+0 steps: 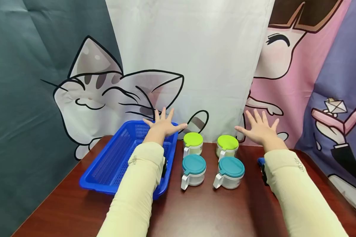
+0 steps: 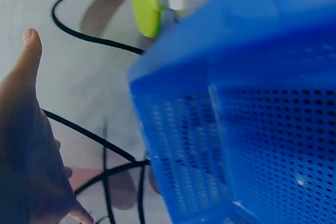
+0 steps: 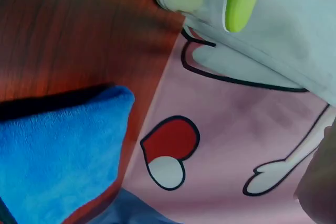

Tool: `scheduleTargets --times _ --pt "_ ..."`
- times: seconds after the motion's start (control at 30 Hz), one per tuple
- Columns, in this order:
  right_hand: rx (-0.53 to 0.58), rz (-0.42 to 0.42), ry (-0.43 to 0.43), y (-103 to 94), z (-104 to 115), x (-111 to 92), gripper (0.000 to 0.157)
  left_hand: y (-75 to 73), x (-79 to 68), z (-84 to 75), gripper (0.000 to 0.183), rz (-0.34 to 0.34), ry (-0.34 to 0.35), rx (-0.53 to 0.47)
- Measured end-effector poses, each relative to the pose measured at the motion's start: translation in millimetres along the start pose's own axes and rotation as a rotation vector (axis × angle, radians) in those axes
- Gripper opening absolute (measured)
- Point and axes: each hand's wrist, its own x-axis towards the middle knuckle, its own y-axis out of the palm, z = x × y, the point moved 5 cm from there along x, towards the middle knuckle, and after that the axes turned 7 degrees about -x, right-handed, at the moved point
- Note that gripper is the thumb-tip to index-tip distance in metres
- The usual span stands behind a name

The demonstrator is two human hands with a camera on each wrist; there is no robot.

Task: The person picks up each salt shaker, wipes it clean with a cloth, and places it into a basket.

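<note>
Both hands are raised with fingers spread and hold nothing. In the head view my left hand (image 1: 163, 126) is over the far end of a blue plastic basket (image 1: 89, 179); the left wrist view shows the thumb apart from the basket rim (image 2: 157, 66). My right hand (image 1: 259, 130) is above the table's right side, beyond a blue cloth (image 3: 68, 156) partly hidden by the sleeve. Between the arms stand jars with side handles: two with green lids (image 1: 193, 139) (image 1: 227, 142) behind, two with teal lids (image 1: 194, 164) (image 1: 231, 167) in front.
The dark reddish wood table (image 1: 195, 214) meets a cartoon-printed curtain (image 1: 190, 65) at its back edge. Perforated walls and floor show inside the basket, which takes up the left side of the table.
</note>
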Motion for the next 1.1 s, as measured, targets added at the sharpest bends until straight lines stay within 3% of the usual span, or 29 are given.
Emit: scheduleTargets --times 0.13,0.27,0.37,0.47,0.6,0.77,0.9,1.1 --pt "0.015 -0.015 -0.031 -4.3 -16 -5 0.09 -10.3 -2.9 -21.1 0.085 -0.068 0.068 0.034" --pt "0.038 0.026 -0.022 1.7 -46 -19 0.087 -15.0 -21.3 -59.1 0.069 -0.142 0.175 0.048" --pt "0.062 0.04 0.004 16.2 -69 -34 0.088 -3.3 -36.1 -83.2 0.054 -0.16 0.251 0.061" --pt "0.098 0.06 0.045 38.3 -87 -50 0.09 16.6 -46.6 -95.6 0.046 -0.136 0.282 0.073" --pt "0.161 0.109 0.111 71.5 -104 -64 0.097 38.7 -58.2 -100.9 0.04 -0.096 0.284 0.077" --pt "0.191 0.137 0.139 103.1 -112 -75 0.102 58.0 -71.6 -103.6 0.037 -0.056 0.319 -0.013" --pt "0.175 0.143 0.126 115.4 -115 -79 0.103 70.9 -76.3 -100.8 0.039 -0.044 0.299 -0.077" --pt "0.144 0.147 0.102 123.9 -117 -81 0.103 76.4 -76.6 -94.7 0.04 -0.062 0.264 -0.065"
